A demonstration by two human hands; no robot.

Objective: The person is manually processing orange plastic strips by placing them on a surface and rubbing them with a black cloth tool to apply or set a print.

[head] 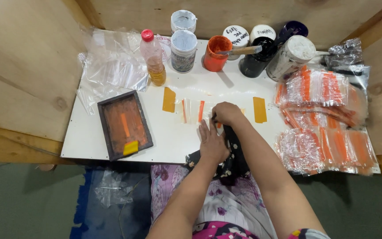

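My left hand [212, 144] lies flat, fingers spread, on a dark flowered cloth [233, 161] at the near edge of the white board [173, 141]. My right hand [227, 113] is closed on the upper end of that cloth and presses it onto the board. Just left of it lie small clear plastic bags [193, 111] printed with orange stripes, between two yellow-brown tape strips [169, 99] [259, 109].
A dark-framed orange-stained printing screen [124, 124] with a yellow squeegee lies at the left. Jars of paint, an orange pot [215, 54] with a stick and a red-capped bottle [154, 58] stand at the back. Heaps of printed bags [323, 119] fill the right; blank bags [111, 66] lie back left.
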